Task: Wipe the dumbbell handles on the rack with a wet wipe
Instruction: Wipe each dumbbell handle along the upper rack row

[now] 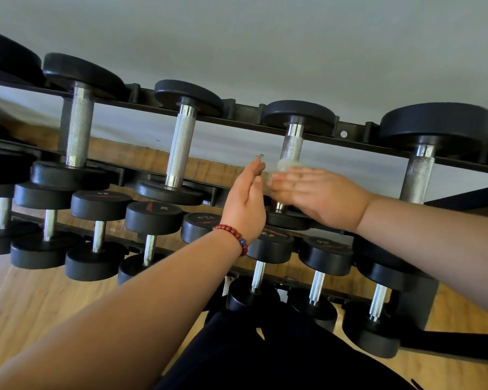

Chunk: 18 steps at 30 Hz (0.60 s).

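Rack (pixel 248 116), top tier: third dumbbell handle (pixel 292 146) under wipe stroke, likely. Right hand (pixel 319 192) blurred across it, fingers seemingly straight; grip on wet wipe (pixel 289 166) at fingertips impossible to tell. Left hand (pixel 247 198) beside, flat, empty. Next: fresh hold, shift to neighbouring handle (pixel 419 175).

the left hand (pixel 247 198), a red bead bracelet (pixel 234 235) at its wrist, is held flat and edge-on before the rack (pixel 245 119). just beside it the blurred right hand (pixel 319 197), fingers stretched out, has a pale wipe (pixel 289 165) at its fingertips by a dumbbell handle (pixel 292 146).
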Tool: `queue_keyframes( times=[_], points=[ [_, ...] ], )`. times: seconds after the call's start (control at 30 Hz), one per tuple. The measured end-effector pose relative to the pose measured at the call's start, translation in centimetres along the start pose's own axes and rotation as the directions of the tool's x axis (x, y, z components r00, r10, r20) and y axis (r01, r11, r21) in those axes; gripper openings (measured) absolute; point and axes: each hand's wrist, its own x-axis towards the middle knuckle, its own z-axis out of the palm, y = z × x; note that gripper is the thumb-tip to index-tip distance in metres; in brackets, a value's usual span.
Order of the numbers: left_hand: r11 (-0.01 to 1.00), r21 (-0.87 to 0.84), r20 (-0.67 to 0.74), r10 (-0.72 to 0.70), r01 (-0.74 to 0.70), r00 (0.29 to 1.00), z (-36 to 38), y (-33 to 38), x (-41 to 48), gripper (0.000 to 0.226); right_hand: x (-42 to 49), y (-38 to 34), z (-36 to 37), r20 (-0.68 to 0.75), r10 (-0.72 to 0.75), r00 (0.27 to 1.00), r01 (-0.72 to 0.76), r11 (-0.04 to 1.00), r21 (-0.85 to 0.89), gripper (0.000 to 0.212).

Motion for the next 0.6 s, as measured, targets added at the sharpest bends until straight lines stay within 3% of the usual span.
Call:
queue_keyframes(
  times=[0.07, 0.2, 0.37, 0.5, 0.6],
  points=[
    [1.0, -0.01, -0.003, -0.002, 0.002, 1.0, 0.0, -0.1, -0.1, 0.04, -0.1, 1.0, -0.8, 0.046, -0.076, 0.996, 0.076, 0.997, -0.003, 0.039],
    [1.0, 0.031, -0.003, 0.006, -0.006, 1.0, 0.0, -0.2, 0.0, 0.04, 0.5, 1.6, -0.5, -0.036, 0.077, 0.996, -0.078, 0.997, -0.028, 0.045],
    [1.0, 0.019, -0.011, 0.018, -0.018, 1.0, 0.1, -0.1, -0.1, 0.039, -0.1, 0.5, -0.8, 0.079, -0.111, 0.991, 0.112, 0.994, -0.007, 0.039],
    [0.996, 0.066, 0.003, 0.064, -0.064, 0.998, -0.1, -0.5, -0.5, 0.041, 1.1, 2.3, -1.3, -0.028, 0.062, 0.998, -0.063, 0.997, -0.039, 0.042],
    [0.995, 0.098, 0.019, 0.033, -0.034, 0.999, -0.2, -0.9, -0.9, 0.04, 0.7, 0.8, -0.7, 0.023, -0.02, 1.0, 0.019, 1.0, 0.012, 0.039]
  ],
)
